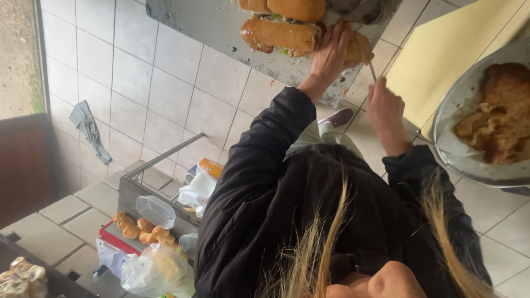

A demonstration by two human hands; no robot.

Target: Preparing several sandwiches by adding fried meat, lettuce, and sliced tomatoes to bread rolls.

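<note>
Head view: left hand point(331, 52) apparently steadies bread point(359, 48).

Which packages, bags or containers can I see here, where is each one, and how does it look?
Clear plastic bag: bottom, crumpled, pale contents.
Ribbed clear tub: above the bag, beside bread rolls.
Orange-and-white packets: centre, in a crate.
Clear bag of rolls: bottom-left corner.
No signs or screens.

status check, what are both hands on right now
Left hand pressing down a bread roll on the metal tray. Right hand gripping a knife, blade at the roll. Finished sandwiches lie just beside.
</note>
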